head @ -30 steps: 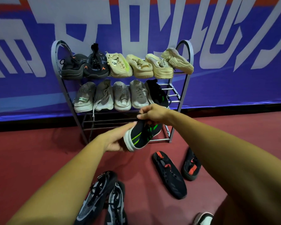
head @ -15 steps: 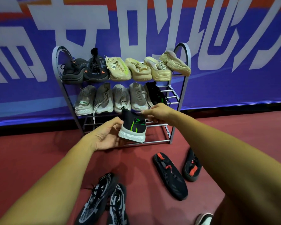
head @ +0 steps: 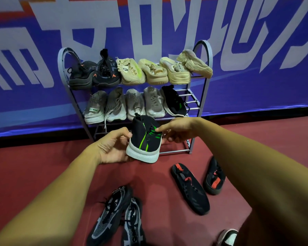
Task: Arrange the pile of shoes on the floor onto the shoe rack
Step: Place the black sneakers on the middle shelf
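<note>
Both hands hold a black shoe with green stripes and a white sole (head: pixel 144 139) in front of the grey metal shoe rack (head: pixel 205 80). My left hand (head: pixel 112 147) grips its left side and sole; my right hand (head: pixel 178 129) pinches its laces and right side. The toe points toward me. Its matching black-and-green shoe (head: pixel 174 102) leans at the right end of the middle shelf. On the red floor lie two black shoes with red marks (head: pixel 189 188) (head: pixel 214 176) and two black-and-grey mesh shoes (head: pixel 108 216) (head: pixel 132 221).
The top shelf holds two dark shoes (head: pixel 94 73) and several beige ones (head: pixel 153 71). Several grey shoes (head: pixel 123 103) fill the middle shelf's left. A blue banner with white lettering (head: pixel 256 50) stands behind the rack. Part of a black-and-white shoe (head: pixel 228 237) shows at the bottom right.
The black-and-green shoe has been turned from sole-outward and tilted to upright with its toe toward me, and raised slightly. Both hands have shifted their hold on it.
</note>
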A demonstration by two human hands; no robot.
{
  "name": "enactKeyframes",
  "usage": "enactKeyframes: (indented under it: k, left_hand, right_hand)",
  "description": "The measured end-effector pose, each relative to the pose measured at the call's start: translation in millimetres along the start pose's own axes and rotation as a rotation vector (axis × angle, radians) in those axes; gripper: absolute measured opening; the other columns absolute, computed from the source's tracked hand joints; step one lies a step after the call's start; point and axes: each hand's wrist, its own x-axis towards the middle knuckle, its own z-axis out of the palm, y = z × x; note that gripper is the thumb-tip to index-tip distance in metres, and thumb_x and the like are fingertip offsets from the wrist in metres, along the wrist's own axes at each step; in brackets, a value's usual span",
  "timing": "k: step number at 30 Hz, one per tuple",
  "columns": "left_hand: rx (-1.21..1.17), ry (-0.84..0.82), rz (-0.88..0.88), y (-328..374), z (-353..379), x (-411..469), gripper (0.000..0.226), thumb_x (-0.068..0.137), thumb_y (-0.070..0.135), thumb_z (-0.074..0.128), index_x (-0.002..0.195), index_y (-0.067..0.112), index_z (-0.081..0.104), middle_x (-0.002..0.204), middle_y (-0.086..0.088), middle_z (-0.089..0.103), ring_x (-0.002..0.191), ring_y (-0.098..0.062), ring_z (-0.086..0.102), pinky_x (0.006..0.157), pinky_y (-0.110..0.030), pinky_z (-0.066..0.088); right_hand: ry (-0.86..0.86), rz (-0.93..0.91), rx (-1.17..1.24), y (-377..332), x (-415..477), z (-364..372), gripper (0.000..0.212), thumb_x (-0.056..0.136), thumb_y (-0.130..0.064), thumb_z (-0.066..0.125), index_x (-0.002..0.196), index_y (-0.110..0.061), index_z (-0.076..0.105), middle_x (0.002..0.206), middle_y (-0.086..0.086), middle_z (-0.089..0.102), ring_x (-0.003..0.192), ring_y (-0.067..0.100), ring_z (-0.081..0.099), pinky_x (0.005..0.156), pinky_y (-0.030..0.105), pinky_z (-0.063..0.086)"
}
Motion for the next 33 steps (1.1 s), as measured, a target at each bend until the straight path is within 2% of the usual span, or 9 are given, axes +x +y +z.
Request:
enactKeyframes:
  k: [5,10,13,17,22,24,26,29,33]
  left_hand:
    - [-0.001,-0.004,0.002,0,1,-3,0.047,0.053,0.013,0.08,0.094,0.016,0.056,0.11,-0.014,0.061,0.105,-0.031,0.054,0.116,-0.045,0.026]
    - [0.013,0.008,0.011,2,2,-2,0.05,0.055,0.01,0.078,0.099,0.017,0.055,0.113,-0.014,0.051,0.106,-0.03,0.047,0.118,-0.049,0.018]
    - [0.037,0.023,0.021,3,0,1,0.054,0.051,0.011,0.08,0.099,0.02,0.058,0.111,-0.013,0.048,0.104,-0.029,0.046,0.117,-0.051,0.02]
    - [0.106,0.02,0.077,7,16,9,0.038,0.054,0.014,0.073,0.091,0.024,0.071,0.098,-0.005,0.065,0.09,-0.022,0.059,0.1,-0.045,0.04]
    - [0.097,0.248,0.167,12,40,34,0.033,0.062,0.017,0.065,0.093,0.024,0.072,0.086,-0.002,0.068,0.076,-0.016,0.059,0.078,-0.033,0.05]
    - [0.1,0.306,0.193,15,53,46,0.026,0.067,0.018,0.065,0.092,0.021,0.067,0.086,-0.004,0.064,0.07,-0.015,0.055,0.067,-0.029,0.048]
    - [0.117,0.336,0.228,18,66,59,0.007,0.08,0.012,0.062,0.083,0.019,0.063,0.08,-0.004,0.062,0.064,-0.015,0.052,0.06,-0.027,0.045]
    - [0.149,0.38,0.266,22,83,83,0.024,0.09,0.006,0.055,0.069,0.018,0.056,0.059,0.002,0.06,0.057,-0.015,0.05,0.056,-0.025,0.039]
    - [0.251,0.392,0.338,26,104,113,0.009,0.089,0.008,0.06,0.094,0.016,0.059,0.07,0.001,0.06,0.048,-0.007,0.049,0.044,-0.017,0.033]
  right_hand:
    - [0.01,0.027,-0.053,-3,3,-3,0.039,0.086,-0.039,0.074,0.114,-0.015,0.063,0.085,0.001,0.073,0.056,0.005,0.049,0.048,0.016,0.033]
    - [0.062,-0.053,-0.024,-5,-7,-7,0.023,0.079,-0.039,0.081,0.078,-0.019,0.069,0.081,0.003,0.072,0.058,0.007,0.045,0.049,0.019,0.031]
    - [0.121,-0.126,0.006,-4,-11,-13,0.033,0.077,-0.039,0.083,0.054,-0.023,0.065,0.07,0.0,0.065,0.066,0.012,0.047,0.052,0.021,0.032]
    - [0.217,-0.177,0.122,-1,-15,-20,0.025,0.078,-0.037,0.083,0.075,-0.021,0.064,0.066,-0.001,0.051,0.057,0.011,0.044,0.05,0.023,0.033]
    - [0.329,-0.246,0.29,7,-30,-30,0.014,0.088,-0.03,0.073,0.087,-0.019,0.065,0.074,-0.004,0.073,0.056,0.006,0.048,0.06,0.024,0.031]
    - [0.331,-0.246,0.326,11,-36,-35,0.011,0.09,-0.029,0.071,0.092,-0.02,0.066,0.08,-0.003,0.074,0.059,0.007,0.051,0.061,0.024,0.031]
    - [0.353,-0.223,0.323,14,-41,-39,0.011,0.092,-0.031,0.069,0.092,-0.021,0.064,0.068,-0.006,0.07,0.06,0.009,0.046,0.058,0.024,0.029]
    - [0.467,-0.228,0.368,20,-44,-45,0.019,0.092,-0.036,0.068,0.091,-0.017,0.067,0.054,-0.008,0.062,0.056,0.01,0.039,0.054,0.023,0.027]
    - [0.599,-0.254,0.452,40,-41,-61,0.028,0.087,-0.039,0.072,0.1,-0.014,0.07,0.056,-0.009,0.055,0.047,0.007,0.04,0.053,0.023,0.027]
